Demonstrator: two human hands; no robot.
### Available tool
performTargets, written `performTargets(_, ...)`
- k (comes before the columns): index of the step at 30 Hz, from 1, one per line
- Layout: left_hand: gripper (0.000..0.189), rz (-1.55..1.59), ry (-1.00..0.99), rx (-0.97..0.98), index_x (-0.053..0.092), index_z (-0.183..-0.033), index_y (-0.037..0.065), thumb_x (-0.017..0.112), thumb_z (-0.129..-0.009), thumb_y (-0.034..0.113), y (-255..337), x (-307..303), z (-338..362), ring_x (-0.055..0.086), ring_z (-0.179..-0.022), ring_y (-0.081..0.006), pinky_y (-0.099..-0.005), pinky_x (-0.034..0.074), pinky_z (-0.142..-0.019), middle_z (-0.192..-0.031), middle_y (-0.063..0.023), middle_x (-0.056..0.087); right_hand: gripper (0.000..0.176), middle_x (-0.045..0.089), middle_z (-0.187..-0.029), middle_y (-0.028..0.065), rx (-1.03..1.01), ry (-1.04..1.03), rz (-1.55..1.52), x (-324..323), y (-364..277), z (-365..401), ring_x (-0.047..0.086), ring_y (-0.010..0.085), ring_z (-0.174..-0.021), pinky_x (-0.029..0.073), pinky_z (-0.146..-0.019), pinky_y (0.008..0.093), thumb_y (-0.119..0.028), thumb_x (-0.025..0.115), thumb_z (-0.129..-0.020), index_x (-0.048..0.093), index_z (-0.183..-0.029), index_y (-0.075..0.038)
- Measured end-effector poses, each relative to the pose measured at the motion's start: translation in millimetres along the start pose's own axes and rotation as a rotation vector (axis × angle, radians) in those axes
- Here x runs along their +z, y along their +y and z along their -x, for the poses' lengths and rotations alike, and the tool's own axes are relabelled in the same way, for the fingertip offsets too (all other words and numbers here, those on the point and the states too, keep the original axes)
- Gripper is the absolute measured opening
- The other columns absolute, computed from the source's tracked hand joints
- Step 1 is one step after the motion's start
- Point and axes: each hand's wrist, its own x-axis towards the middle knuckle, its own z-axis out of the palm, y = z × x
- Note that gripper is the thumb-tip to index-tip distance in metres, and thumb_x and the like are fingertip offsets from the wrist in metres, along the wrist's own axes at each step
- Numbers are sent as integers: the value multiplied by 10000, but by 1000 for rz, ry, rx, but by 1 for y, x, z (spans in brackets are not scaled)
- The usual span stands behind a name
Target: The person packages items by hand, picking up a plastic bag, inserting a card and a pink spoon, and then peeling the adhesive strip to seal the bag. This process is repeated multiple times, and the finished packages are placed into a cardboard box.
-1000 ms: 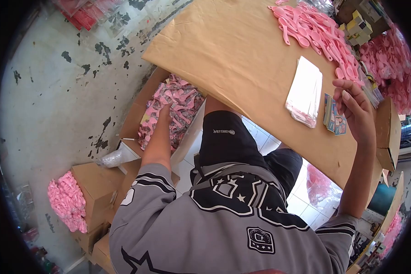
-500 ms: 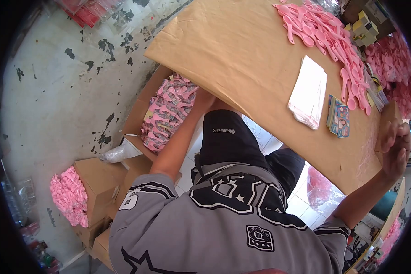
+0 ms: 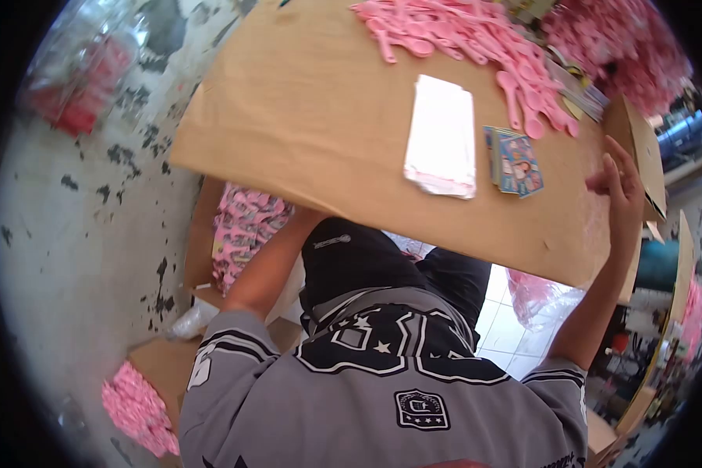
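My left hand [image 3: 310,217] reaches under the near edge of the paper-covered table [image 3: 304,117], so its fingers are hidden. Beside that forearm, a cardboard box holds many small packs with pink spoons [image 3: 246,226]. My right hand [image 3: 622,186] is raised at the table's right end, fingers apart and holding nothing that I can see. On the brown surface lie a stack of white sheets or sleeves [image 3: 442,140] and a small pile of colourful printed cards [image 3: 516,162]. Loose pink spoons [image 3: 476,35] are heaped along the far side.
An open cardboard box [image 3: 636,152] stands just past my right hand. Behind it is a big mass of pink pieces [image 3: 620,47]. Another pink pile [image 3: 139,405] sits low at the left. Clear plastic [image 3: 534,300] lies on the tiled floor under the table.
The view has shifted, so the table and its items appear further left and higher. My right hand stays raised, its fingers now more extended. My left hand stays under the table edge.
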Motion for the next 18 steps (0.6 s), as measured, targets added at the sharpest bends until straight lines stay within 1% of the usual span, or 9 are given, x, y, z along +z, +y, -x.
performTargets(1,534,13,-172,-14,664,-1343,105,719,-933,443,15,-5,0,614,-1269,-354,-486,458,-1098,-1333,-144,685,445,714,-1220,96,9,81,90,3,-2,5,680,226,-1119,513,-990,346,-185,652,-1041,590,-1462,-58)
performTargets(2,533,16,-292,-10,663,-1343,99,713,-941,445,27,-9,4,619,-1262,-355,-481,463,-1094,-1323,-148,689,408,696,-1313,163,-485,241,769,9,0,10,659,315,-1226,487,-1058,395,-170,667,-1020,628,-1406,-46)
performTargets(5,530,6,-519,53,659,-1344,81,695,-964,449,55,-12,27,632,-1243,-357,-466,479,-1083,-1293,-161,700,385,678,-1346,199,-307,107,540,9,11,32,615,373,-1297,457,-1105,429,-154,682,-998,647,-1363,-36)
performTargets(6,503,-9,-549,105,674,-1320,69,680,-981,440,63,-14,38,646,-1223,-352,-456,488,-1069,-1265,-170,711,365,690,-1316,193,-232,119,342,16,3,39,641,352,-1262,476,-1076,415,-156,694,-992,656,-1330,-21)
performTargets(9,436,-10,-753,207,711,-1265,58,672,-1005,405,118,-62,62,684,-1161,-355,-453,530,-994,-1221,-180,730,368,710,-1250,170,-118,150,180,41,-1,60,679,331,-1146,513,-987,411,-177,709,-986,659,-1311,-9)
performTargets(11,371,413,-829,362,726,-1218,39,689,-1007,341,151,-100,63,745,-969,-303,-385,574,-859,-1055,-160,768,380,713,-1160,151,21,134,32,63,-9,66,680,286,-1036,528,-900,397,-199,733,-972,663,-1287,1)
performTargets(14,280,637,-697,246,735,-1073,0,671,-1027,269,184,-162,40,727,-777,-191,-291,560,-743,-856,-109,745,403,691,-1042,136,167,121,-108,90,-22,60,656,231,-908,534,-798,378,-236,762,-955,666,-1258,11)
performTargets(16,292,664,-176,-44,700,-925,-19,667,-1031,250,186,-160,22,635,-653,-124,-259,508,-668,-734,-61,670,406,673,-974,128,212,136,-126,105,-26,53,639,204,-849,531,-753,364,-259,776,-948,668,-1223,19)
performTargets(18,346,299,183,-84,658,-847,-16,713,-998,290,191,-152,-15,568,-613,-125,-299,475,-624,-702,-54,627,399,659,-913,118,221,167,-97,119,-28,48,631,184,-804,528,-724,347,-278,785,-945,668,-1171,30)
